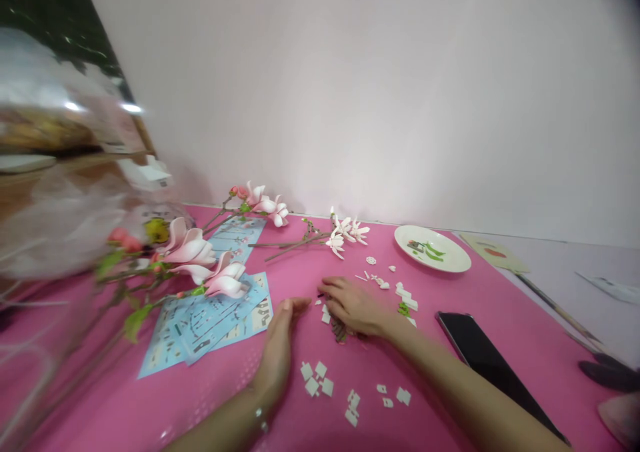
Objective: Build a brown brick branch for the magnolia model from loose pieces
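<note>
My right hand is palm down at the middle of the table, its fingers apart and bent over a small pile of brown pieces. The palm hides part of this pile. To its left, my left hand rests on its edge, fingers stretched out and nothing held in it. Closer to me lie several flat white square pieces, with more small white pieces to their right. Beyond my right hand are other white pieces and a green piece.
Blue printed sheets lie at left beneath pink magnolia stems. White flowers lie farther back. A white plate holds green pieces. A black phone lies at right. Plastic bags crowd the left side; a wall closes the back.
</note>
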`<control>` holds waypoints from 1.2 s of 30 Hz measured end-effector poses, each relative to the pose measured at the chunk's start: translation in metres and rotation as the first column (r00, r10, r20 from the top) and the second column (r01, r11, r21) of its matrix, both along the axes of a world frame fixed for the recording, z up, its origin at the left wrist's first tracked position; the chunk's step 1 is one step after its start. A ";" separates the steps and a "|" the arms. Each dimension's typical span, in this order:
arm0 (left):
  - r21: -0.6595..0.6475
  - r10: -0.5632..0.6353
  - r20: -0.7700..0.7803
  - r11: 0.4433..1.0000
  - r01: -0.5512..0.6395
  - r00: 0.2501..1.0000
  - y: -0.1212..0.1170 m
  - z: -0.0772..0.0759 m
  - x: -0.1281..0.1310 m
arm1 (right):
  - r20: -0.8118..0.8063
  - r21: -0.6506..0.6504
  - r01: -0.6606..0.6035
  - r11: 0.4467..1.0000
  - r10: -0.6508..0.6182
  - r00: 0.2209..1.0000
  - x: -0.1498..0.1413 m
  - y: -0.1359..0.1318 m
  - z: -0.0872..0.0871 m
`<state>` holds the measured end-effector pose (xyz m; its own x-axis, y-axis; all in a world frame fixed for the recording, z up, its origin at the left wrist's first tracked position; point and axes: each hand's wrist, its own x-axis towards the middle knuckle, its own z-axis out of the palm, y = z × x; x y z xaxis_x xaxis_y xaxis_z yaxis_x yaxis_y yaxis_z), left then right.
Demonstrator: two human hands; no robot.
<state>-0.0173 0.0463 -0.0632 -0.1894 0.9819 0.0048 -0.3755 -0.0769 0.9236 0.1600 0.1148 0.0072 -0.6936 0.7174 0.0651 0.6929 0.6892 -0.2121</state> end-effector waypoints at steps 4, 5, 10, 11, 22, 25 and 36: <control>-0.013 -0.001 0.001 1.000 0.001 1.000 -0.001 0.000 0.000 | 0.032 -0.060 -0.032 0.998 0.033 0.999 0.003 -0.009 -0.008; -0.015 -0.002 0.002 1.000 0.002 1.000 -0.001 0.000 0.000 | 0.038 -0.072 -0.035 0.997 0.038 0.999 0.004 -0.010 -0.010; -0.023 -0.011 0.007 1.000 0.011 1.000 0.000 0.000 -0.001 | 0.040 -0.098 -0.047 0.994 0.051 0.998 0.009 -0.016 -0.015; -0.022 -0.013 0.008 1.000 0.013 1.000 0.000 0.000 -0.001 | 0.037 -0.097 -0.050 0.994 0.053 0.998 0.009 -0.018 -0.015; -0.014 -0.017 0.024 1.000 0.018 1.000 -0.001 0.004 0.000 | -0.110 0.032 0.196 0.980 -0.192 0.975 0.050 -0.015 -0.019; -0.014 -0.019 0.031 1.000 0.019 0.999 -0.001 0.004 0.000 | -0.137 0.041 0.273 0.961 -0.265 0.954 0.060 -0.017 -0.020; -0.014 -0.030 0.037 0.999 0.030 0.999 -0.002 0.007 0.000 | -0.202 0.058 0.217 0.974 -0.202 0.958 0.062 -0.041 -0.010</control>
